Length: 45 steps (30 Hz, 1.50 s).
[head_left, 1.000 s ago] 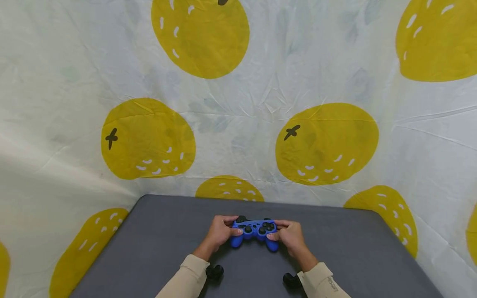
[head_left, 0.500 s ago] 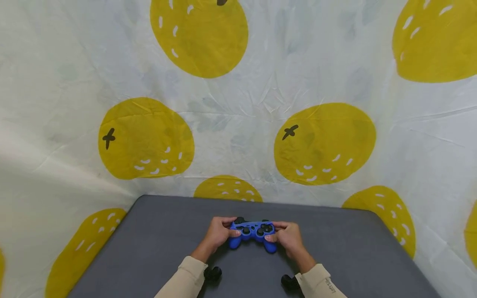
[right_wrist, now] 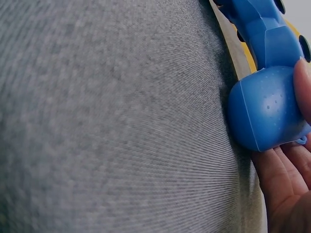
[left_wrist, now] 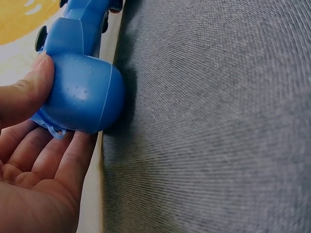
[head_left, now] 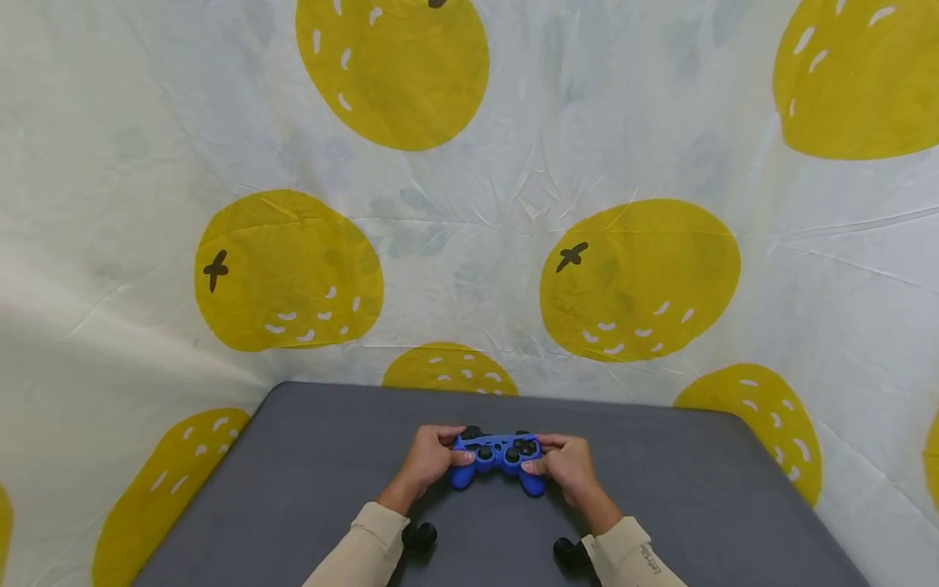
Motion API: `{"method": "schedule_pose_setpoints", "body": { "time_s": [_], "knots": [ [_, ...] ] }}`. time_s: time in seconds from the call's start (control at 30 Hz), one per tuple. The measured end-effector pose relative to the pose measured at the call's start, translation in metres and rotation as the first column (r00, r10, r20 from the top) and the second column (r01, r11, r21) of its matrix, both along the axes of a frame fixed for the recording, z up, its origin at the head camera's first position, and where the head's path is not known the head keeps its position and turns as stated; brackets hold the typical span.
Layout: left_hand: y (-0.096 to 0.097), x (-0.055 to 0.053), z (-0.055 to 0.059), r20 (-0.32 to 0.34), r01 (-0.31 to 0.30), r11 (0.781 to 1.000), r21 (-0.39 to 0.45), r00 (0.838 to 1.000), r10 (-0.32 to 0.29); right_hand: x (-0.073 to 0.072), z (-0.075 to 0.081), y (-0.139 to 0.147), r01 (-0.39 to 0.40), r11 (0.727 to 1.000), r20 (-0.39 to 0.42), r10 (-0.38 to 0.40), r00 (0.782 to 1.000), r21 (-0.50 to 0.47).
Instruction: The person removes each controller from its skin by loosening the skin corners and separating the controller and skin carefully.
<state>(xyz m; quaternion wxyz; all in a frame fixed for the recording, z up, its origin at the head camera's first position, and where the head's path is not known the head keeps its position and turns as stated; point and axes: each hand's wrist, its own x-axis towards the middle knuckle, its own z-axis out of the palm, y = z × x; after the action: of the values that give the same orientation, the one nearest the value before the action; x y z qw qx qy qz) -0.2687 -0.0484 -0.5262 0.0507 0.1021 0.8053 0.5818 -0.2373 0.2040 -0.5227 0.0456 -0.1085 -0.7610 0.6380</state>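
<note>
Blue game controller [head_left: 498, 458]: lower middle of the head frame, over the grey counter [head_left: 484, 534]. Handles point toward the bottom of the frame; face with two black thumbsticks [head_left: 512, 456] and black buttons [head_left: 526, 446] turned up to the head camera. Contact with counter: can't tell; both wrist views put its handles right beside the grey fabric.

Left hand [head_left: 429, 456] is closed partway and grips the end on the left of the frame, thumb on the front, fingers behind. Left wrist view agrees: thumb on the rounded handle, fingers under it, small blue loop [left_wrist: 58, 132] hanging at the handle's edge.

Right hand [head_left: 575, 469] mirrors it on the other end: thumb on the front, fingers behind. Right wrist view crops part of that hand at the right edge; a second blue loop [right_wrist: 302, 141] shows there. Handle surface has small raised dots.

Both arms come in from the bottom of the frame, in beige sleeves [head_left: 364, 545]; right cuff has small dark lettering. A black rounded piece [head_left: 421, 537] sits at each wrist's inner side.

Backdrop: white sheet [head_left: 462, 285], creased, with big yellow fruit prints [head_left: 289, 277], filling the upper frame behind the counter.
</note>
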Motion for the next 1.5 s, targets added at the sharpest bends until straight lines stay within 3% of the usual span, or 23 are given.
{"method": "schedule_pose_setpoints", "body": {
  "time_s": [0.6, 0.83, 1.2, 1.5],
  "knots": [
    [0.001, -0.006, -0.003, 0.033, 0.021, 1.0, -0.017, 0.999, -0.02, -0.002, 0.002, 0.003, -0.034, 0.999, 0.035, 0.033, 0.999, 0.012],
    [0.0, -0.008, -0.002, 0.06, 0.017, 0.999, -0.031, 0.998, -0.015, -0.007, 0.004, 0.004, -0.052, 0.989, 0.048, 0.045, 0.998, 0.142],
    [-0.001, -0.008, -0.003, 0.077, 0.017, 1.0, -0.023, 0.997, -0.015, -0.01, 0.009, 0.003, -0.174, 0.969, 0.0, 0.177, 0.984, 0.177],
    [-0.001, -0.008, -0.003, 0.075, 0.007, 1.0, -0.017, 0.997, -0.006, -0.014, 0.008, 0.004, -0.115, 0.975, 0.006, 0.116, 0.993, 0.189]
  ]
}}
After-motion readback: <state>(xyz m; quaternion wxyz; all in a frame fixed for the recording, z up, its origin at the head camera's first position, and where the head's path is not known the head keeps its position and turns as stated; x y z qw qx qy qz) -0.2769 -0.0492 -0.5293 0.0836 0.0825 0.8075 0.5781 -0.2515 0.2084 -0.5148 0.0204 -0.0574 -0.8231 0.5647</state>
